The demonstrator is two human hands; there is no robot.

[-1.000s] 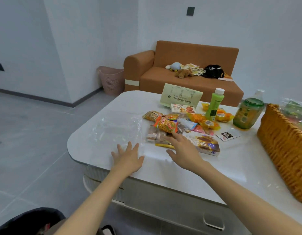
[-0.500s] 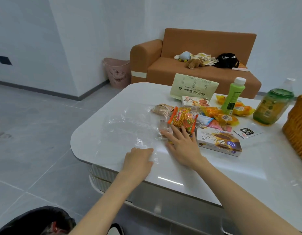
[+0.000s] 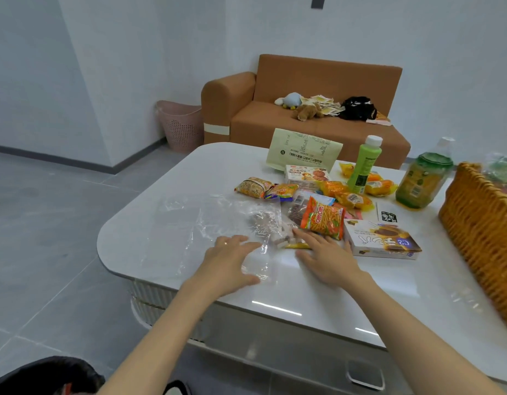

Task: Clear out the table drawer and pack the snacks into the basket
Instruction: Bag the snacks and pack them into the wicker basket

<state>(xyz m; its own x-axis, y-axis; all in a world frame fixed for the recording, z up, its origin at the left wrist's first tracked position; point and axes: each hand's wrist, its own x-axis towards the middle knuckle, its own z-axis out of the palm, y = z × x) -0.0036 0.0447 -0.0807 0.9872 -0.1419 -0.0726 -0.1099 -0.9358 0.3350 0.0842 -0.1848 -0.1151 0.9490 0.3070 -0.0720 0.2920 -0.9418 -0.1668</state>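
On the glossy white bench (image 3: 189, 172), colourful snack packets (image 3: 322, 220) lie heaped mid-surface, seemingly unpacked. The woven wicker basket (image 3: 480, 235) stands at the right edge. The left hand (image 3: 229, 263) rests flat, fingers released, on a clear plastic bag (image 3: 201, 232); the right hand (image 3: 329, 258), fingers straight, touches the packets.

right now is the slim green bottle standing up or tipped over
Upright. The slim green bottle stands on its base on the table, with its white cap pointing up.
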